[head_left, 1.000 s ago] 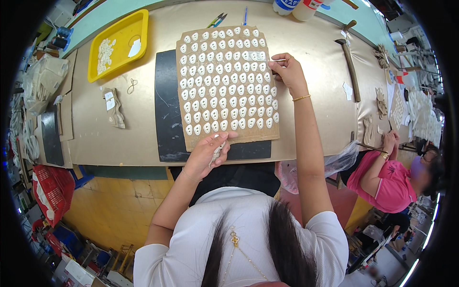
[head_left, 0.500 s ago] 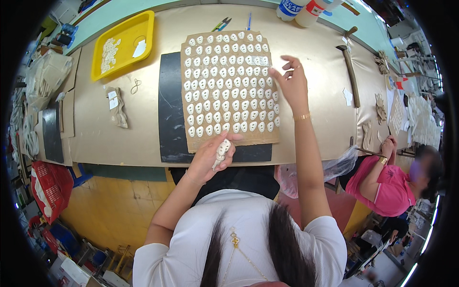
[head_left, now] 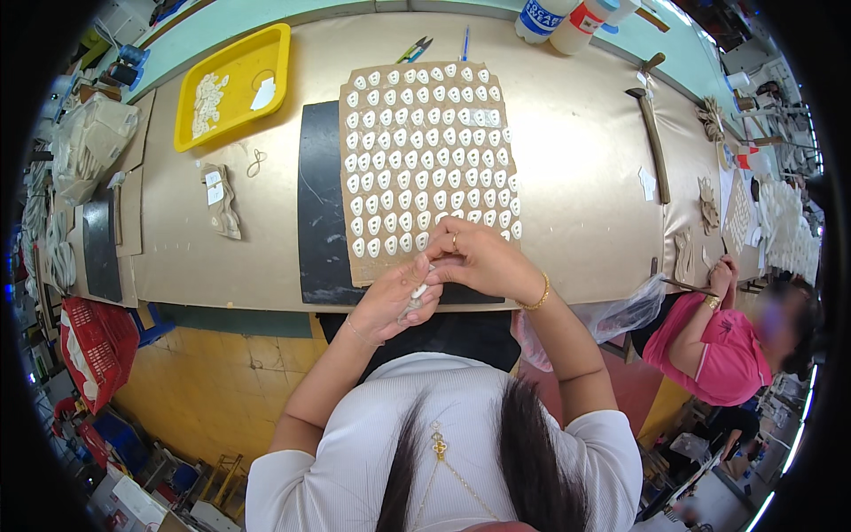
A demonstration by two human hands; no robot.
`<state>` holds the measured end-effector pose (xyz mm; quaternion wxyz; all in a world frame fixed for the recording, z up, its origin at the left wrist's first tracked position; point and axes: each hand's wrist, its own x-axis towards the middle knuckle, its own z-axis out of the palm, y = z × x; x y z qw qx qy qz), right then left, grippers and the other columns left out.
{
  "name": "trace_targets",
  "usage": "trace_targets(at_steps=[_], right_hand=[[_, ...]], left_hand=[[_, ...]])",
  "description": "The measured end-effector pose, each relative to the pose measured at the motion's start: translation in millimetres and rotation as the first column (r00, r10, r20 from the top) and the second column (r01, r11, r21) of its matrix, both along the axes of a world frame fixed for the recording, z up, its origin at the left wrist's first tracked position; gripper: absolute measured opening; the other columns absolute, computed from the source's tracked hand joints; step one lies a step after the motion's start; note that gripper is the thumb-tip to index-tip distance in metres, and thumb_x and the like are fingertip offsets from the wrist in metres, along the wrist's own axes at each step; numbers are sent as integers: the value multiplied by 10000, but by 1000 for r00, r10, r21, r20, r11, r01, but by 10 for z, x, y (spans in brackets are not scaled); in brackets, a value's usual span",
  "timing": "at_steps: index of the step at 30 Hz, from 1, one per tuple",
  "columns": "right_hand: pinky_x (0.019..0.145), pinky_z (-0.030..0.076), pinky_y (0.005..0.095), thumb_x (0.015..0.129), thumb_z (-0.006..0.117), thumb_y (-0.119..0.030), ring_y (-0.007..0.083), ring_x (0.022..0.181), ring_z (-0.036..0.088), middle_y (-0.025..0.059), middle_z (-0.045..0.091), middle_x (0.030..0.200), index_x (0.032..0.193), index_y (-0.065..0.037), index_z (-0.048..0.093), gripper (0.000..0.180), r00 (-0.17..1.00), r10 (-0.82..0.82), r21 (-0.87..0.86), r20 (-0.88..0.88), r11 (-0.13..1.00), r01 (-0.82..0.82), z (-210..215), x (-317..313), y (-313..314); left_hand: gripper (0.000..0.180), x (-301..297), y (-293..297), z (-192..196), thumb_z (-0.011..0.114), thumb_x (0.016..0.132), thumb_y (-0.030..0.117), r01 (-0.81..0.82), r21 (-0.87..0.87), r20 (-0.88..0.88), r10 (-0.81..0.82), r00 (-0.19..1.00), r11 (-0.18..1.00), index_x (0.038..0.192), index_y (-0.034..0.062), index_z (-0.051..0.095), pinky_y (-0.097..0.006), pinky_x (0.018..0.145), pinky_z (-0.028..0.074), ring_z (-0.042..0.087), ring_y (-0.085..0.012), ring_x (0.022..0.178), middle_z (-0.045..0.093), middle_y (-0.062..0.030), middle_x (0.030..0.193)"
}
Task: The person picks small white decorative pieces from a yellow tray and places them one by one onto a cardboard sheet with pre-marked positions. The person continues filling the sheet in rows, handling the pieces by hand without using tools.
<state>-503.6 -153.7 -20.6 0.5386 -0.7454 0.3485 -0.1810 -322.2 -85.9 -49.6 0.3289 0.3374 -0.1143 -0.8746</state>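
Observation:
A brown cardboard sheet [head_left: 359, 270] lies in front of me, covered with rows of small white rounded pieces [head_left: 424, 139] that have dark marks in the middle. Below its near edge, my left hand [head_left: 383, 297] is closed around a small bunch of similar white pieces [head_left: 415, 300]. My right hand [head_left: 483, 259] meets it there, thumb and fingers pinched together at the top of the bunch. What sits between the right fingertips is hidden. Part of the sheet's lowest rows is covered by the right hand. Under the sheet is a black mat [head_left: 321, 204].
At the back left stands a yellow tray [head_left: 282, 75] with loose white pieces. Snips [head_left: 414, 50], a blue pen [head_left: 465, 43] and bottles [head_left: 542, 16] are at the far edge. A hammer [head_left: 653, 146] lies to the right. A person in pink [head_left: 709, 350] works at the far right.
My right hand has come down from the sheet's upper right edge to my left hand, and its fingers have closed. The left hand stays near the sheet's bottom edge.

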Motion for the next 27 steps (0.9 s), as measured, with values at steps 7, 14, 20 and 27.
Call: trace_targets(at_steps=[7,14,20,27], right_hand=[[698,497,286,783,722,-92,161,810,623,37,591,911,905,-49,671,139,991,-115,26,67,993,113,-11,23,10],[578,467,208,872,638,-72,88,700,597,-2,602,788,926,-41,603,72,822,-546,327,160,815,478,-24,-180,-321],[643,529,230,890,637,-92,109,717,630,41,639,845,1084,11,597,223,660,-735,249,159,676,693,-370,-703,-1388],[537,452,171,826,719,-144,46,642,589,6,650,778,1051,-28,622,271,727,-686,265,-41,694,669,-557,-764,-1693]], left_hand=[[521,4,2,-33,353,1007,433,-77,86,-172,91,981,993,1356,46,368,-185,395,305,354,-64,479,432,9,758],[533,12,-112,138,335,1025,398,-117,-24,-72,115,991,993,1365,-9,386,-185,403,318,367,-59,464,429,9,705],[511,13,-31,107,354,1035,358,-67,-29,56,69,996,997,1328,-55,427,-175,400,337,403,-57,480,473,0,716],[483,43,40,110,369,1035,344,-87,-26,108,89,990,996,1282,-60,466,-168,392,326,402,-47,466,496,-5,705]])
